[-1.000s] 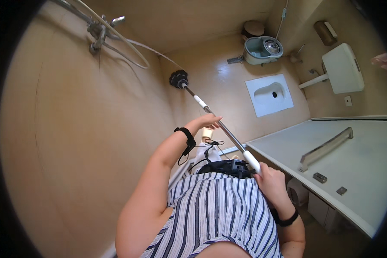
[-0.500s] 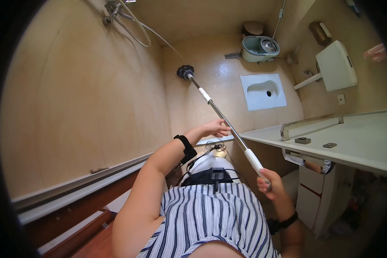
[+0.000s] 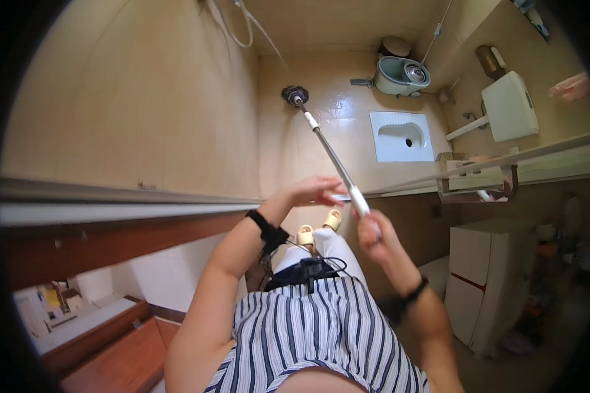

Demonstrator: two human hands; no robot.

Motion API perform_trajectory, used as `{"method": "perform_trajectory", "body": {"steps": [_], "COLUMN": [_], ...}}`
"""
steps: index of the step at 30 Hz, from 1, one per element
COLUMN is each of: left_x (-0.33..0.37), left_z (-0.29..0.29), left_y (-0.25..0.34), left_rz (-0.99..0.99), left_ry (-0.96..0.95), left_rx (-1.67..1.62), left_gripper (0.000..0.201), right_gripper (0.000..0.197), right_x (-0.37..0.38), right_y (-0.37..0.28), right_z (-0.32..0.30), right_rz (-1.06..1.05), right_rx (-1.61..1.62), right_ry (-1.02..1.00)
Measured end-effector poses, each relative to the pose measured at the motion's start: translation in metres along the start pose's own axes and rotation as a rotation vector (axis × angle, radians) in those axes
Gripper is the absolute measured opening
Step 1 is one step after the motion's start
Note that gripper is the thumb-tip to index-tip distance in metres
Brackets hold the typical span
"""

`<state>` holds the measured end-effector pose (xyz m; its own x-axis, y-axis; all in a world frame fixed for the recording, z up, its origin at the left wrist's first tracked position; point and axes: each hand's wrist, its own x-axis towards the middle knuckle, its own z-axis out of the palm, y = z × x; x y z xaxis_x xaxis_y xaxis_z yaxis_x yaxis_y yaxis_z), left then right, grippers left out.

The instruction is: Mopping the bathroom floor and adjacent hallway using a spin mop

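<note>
A mop (image 3: 334, 159) slants across the bathroom floor, its dark shaggy head (image 3: 295, 95) resting on the tiles at the far left. My right hand (image 3: 378, 234) is closed round the white grip at the near end of its metal pole. Beside the upper part of that grip is my left hand (image 3: 318, 190), fingers loosely stretched out toward the pole and slightly blurred. Whether those fingertips touch the pole is hard to see. Both wrists wear black bands.
A white squat toilet (image 3: 419, 137) is set in the floor right of the mop. Behind it stand a mop bucket (image 3: 390, 82) and a floor drain (image 3: 360, 82). A cistern (image 3: 512, 108) hangs on the right wall. My yellow slippers (image 3: 306, 234) are near the doorway; a white cabinet (image 3: 469, 285) stands right.
My right hand has moved forward and leftward with the mop grip, and the mop head sits farther off. The view has shifted, bringing my slippers into sight.
</note>
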<state>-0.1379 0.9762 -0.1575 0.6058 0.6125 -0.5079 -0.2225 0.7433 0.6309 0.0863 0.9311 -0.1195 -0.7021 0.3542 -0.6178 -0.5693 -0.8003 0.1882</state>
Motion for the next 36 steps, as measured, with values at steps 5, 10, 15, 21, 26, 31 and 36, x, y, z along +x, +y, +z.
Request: {"method": "perform_trajectory", "body": {"steps": [5,10,15,21,26,31,36], "left_x": [-0.028,-0.080,-0.071,-0.083,-0.092,-0.061,-0.088], "left_z": [-0.027,-0.021,-0.012,-0.032,-0.022,-0.075,-0.025], "left_y": [-0.048,-0.088,-0.094,-0.057,-0.100,-0.045,-0.040], "left_rz": [0.061,0.165,0.043,0.150,0.060,0.364,0.205], "left_ry": [0.310,0.276,0.169,0.127,0.351,0.368,0.225], "left_rx": [-0.033,-0.100,-0.253,-0.398,-0.261,-0.447,-0.509], "left_gripper": [0.028,0.031,0.034,0.034,0.033,0.028,0.026], "right_gripper": [0.016,0.017,0.010,0.020,0.012,0.017,0.008], "right_x": [0.087,0.017,0.088,0.068,0.099,0.142,0.048], "right_y": [0.052,0.140,0.086,0.141,0.125,0.102,0.142], "right_z": [-0.005,0.008,-0.018,0.041,0.001,0.078,0.075], "right_rz": [-0.051,0.140,0.071,0.190,0.124,0.185,0.326], "right_rx": [-0.092,0.052,0.110,0.259,0.166,0.340,0.174], "right_ry": [0.040,-0.070,-0.120,-0.174,-0.140,-0.226,-0.255]}}
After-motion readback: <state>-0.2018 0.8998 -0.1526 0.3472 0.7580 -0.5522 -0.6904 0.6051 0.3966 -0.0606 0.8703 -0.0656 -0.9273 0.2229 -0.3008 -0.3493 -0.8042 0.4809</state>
